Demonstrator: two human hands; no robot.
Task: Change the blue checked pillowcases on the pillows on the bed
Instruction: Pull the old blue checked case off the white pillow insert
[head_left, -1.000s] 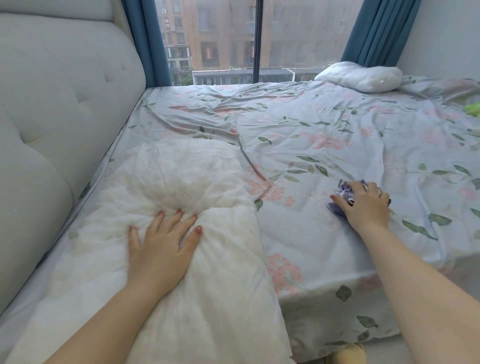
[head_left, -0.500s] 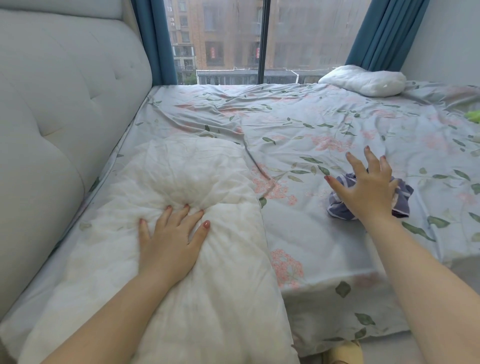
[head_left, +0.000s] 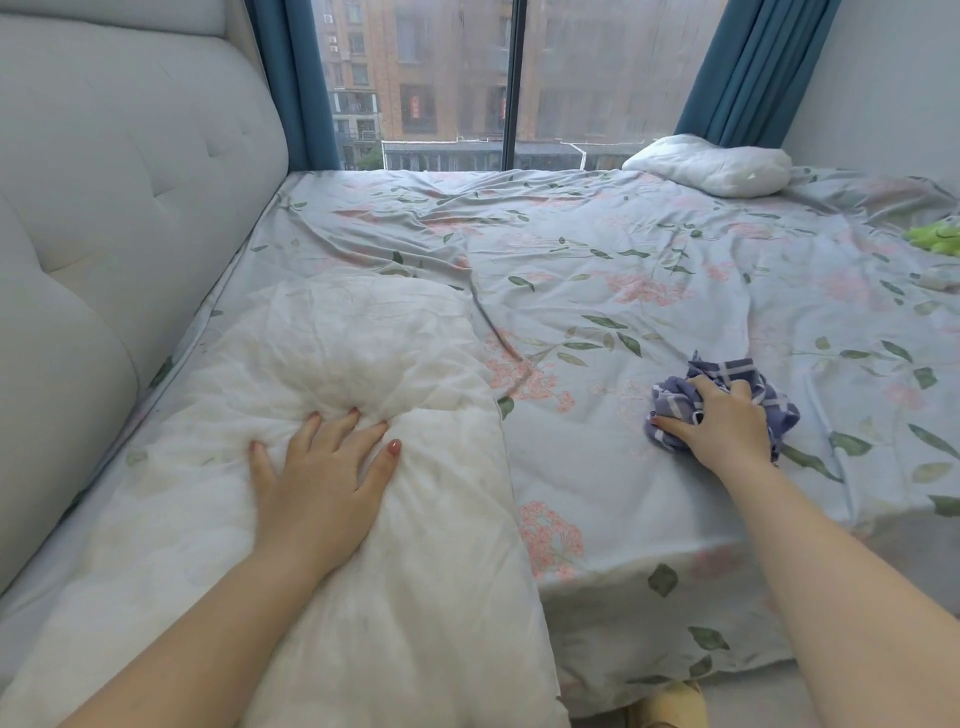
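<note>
The blue checked pillowcase (head_left: 727, 370) lies bunched right of centre on the floral sheet (head_left: 623, 291); likely light and limp, best taken by its open hem. The right hand (head_left: 722, 423), arm outstretched, curls round a wad of it. The left hand (head_left: 322, 478) presses, fingers spread, on the bare pillow (head_left: 363, 338) lower left

Bed (head_left: 597, 249), floral sheet, is carrying a bare white pillow (head_left: 363, 364) lying beside the headboard (head_left: 130, 182), a crumpled blue checked pillowcase (head_left: 737, 374) sitting mid-mattress, a second white pillow (head_left: 711, 166) resting at the far corner by the window (head_left: 571, 78), and a green item (head_left: 935, 236) at the right edge.
</note>
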